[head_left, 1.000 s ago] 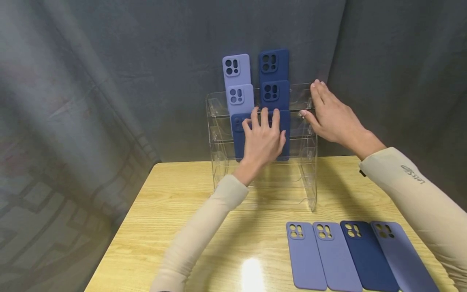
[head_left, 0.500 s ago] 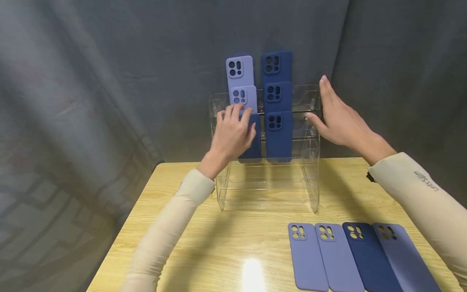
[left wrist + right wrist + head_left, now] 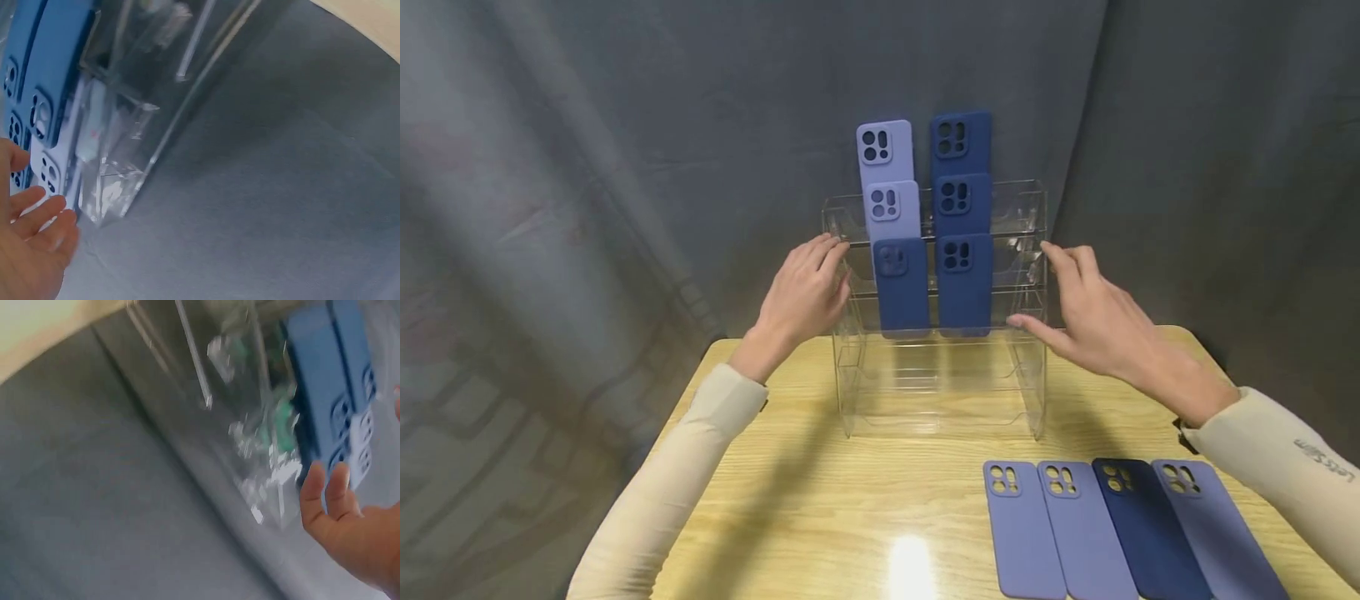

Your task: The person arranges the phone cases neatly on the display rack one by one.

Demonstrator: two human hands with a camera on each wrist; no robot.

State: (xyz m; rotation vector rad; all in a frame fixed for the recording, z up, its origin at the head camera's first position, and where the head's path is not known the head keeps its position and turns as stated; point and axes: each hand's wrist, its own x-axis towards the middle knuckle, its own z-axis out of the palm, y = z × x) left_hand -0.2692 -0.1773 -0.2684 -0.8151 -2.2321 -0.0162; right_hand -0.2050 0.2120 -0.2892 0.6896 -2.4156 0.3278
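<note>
A clear acrylic tiered rack [image 3: 943,423] stands upright on the table, holding phone cases in two columns. Its left column has two lavender phone cases [image 3: 901,157] above a dark blue phone case [image 3: 904,304]. Three dark blue phone cases [image 3: 966,302] make up the right column. By the rack's left side is my left hand [image 3: 799,292], fingers loosely bent and holding nothing; whether they touch the rack I cannot tell. My right hand [image 3: 1097,321] is at the right side, thumb spread from the extended fingers, with nothing held. Both wrist views show each hand [image 3: 34,247] [image 3: 356,531] beside the cases.
On the wooden table [image 3: 775,500], front right, several phone cases lie side by side: two lavender ones [image 3: 1028,542], a dark blue one [image 3: 1152,533] and another lavender one [image 3: 1213,533]. A grey curtain [image 3: 745,125] hangs behind the table and at the left.
My left hand has moved leftward from the front dark blue cases to the rack's left side, uncovering them. My right hand has come down along the right side. The cases stay in their places.
</note>
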